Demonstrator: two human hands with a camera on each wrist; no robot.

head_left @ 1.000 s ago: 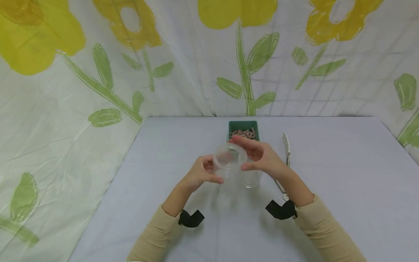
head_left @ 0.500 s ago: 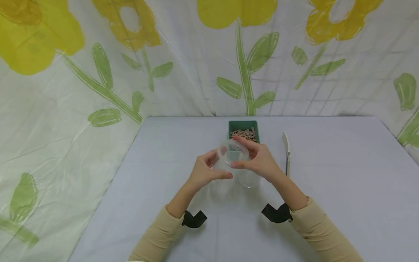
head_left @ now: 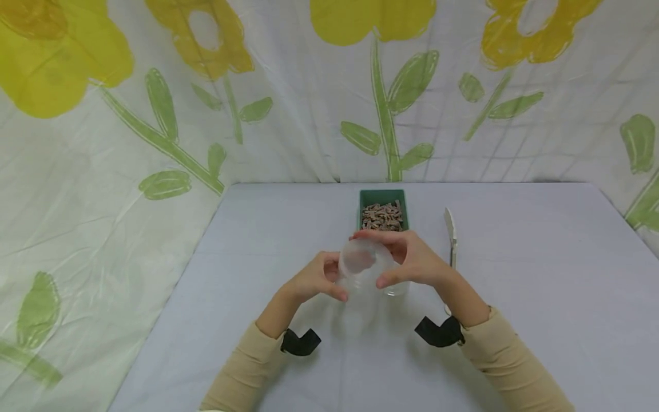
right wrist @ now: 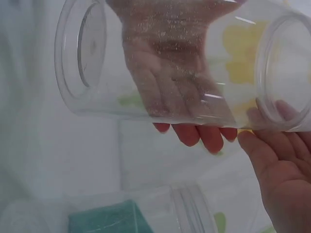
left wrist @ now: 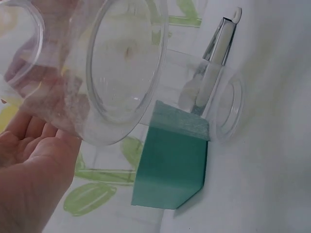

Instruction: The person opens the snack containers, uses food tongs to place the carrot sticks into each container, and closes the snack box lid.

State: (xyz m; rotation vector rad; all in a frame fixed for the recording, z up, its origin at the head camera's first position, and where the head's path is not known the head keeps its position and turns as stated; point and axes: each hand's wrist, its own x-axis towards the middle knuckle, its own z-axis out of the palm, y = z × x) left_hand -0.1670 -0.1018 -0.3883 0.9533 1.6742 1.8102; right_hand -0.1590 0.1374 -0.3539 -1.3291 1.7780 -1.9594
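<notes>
Between the two hands, a clear plastic jar (head_left: pixel 362 274) is held off the table. My left hand (head_left: pixel 313 278) curls round its side, and its fingers also show through the clear wall in the right wrist view. The right hand (head_left: pixel 419 260) grips the jar's upper end, with thumb and fingers spread on either side of it; in the right wrist view it (right wrist: pixel 282 170) is at the rim end (right wrist: pixel 284 73). Whether a lid is on cannot be told. Partly behind the right hand, a second clear jar (head_left: pixel 397 289) rests on the table.
Behind the hands stands a green box (head_left: pixel 382 196) with several small brown pieces (head_left: pixel 382 216) inside. A long metal utensil (head_left: pixel 451 234) lies to the right, partly hidden by the right forearm. A flower-printed curtain (head_left: pixel 298 114) hangs along the table's far edge.
Both hands and the held jar have moved down and slightly left in the head view since half a second ago. More of the green box's contents shows.
</notes>
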